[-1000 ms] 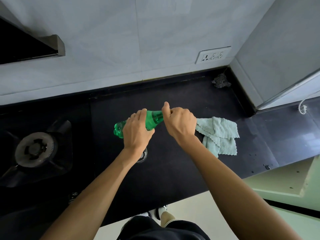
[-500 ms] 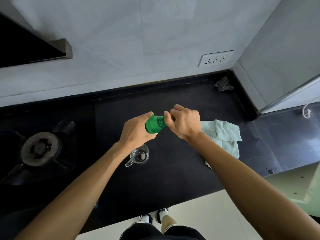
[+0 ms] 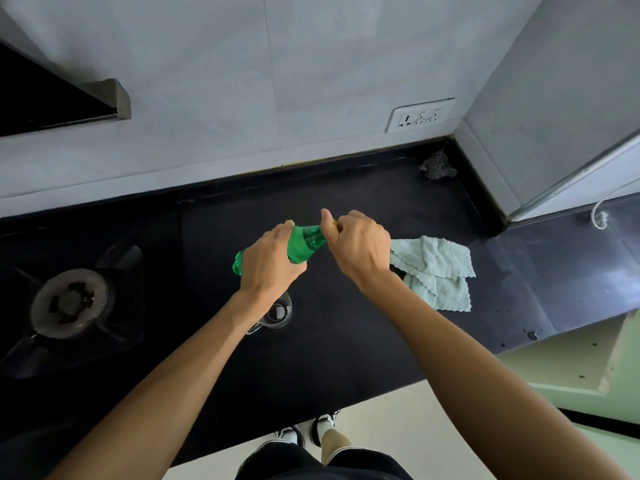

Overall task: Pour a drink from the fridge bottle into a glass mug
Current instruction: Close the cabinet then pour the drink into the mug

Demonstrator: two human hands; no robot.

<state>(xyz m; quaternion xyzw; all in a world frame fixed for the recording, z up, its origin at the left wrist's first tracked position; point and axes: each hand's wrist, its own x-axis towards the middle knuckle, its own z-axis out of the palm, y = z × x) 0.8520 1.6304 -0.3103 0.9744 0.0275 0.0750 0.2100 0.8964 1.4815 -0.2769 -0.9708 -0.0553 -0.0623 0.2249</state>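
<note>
above the black counter (image 3: 346, 341): the green bottle (image 3: 306, 242) is held in the air, tilted almost flat, base to the left and neck to the right.
left hand (image 3: 268, 263): fingers wrapped round the bottle body, carrying its weight.
right hand (image 3: 358, 244): fingers curled round the neck end, thumb raised. the cap is hidden inside the grip, so it cannot be told whether it is on or off.
glass mug (image 3: 278, 313): upright on the counter, below the left wrist and partly covered by it. the visible part looks clear, with no drink seen in it.
bottle to mug: apart. the neck points right, away from the mug.
done: bottle brought to the counter, mug set out.
step in hand: judged to be unscrewing the cap.
left to do: free the cap, bring the mouth over the mug, pour, set the bottle upright.
progress: judged early, with pouring not begun.
surroundings: pale green cloth (image 3: 436, 271) on the counter just right of the right hand; gas burner (image 3: 72, 303) well apart at the left.
</note>
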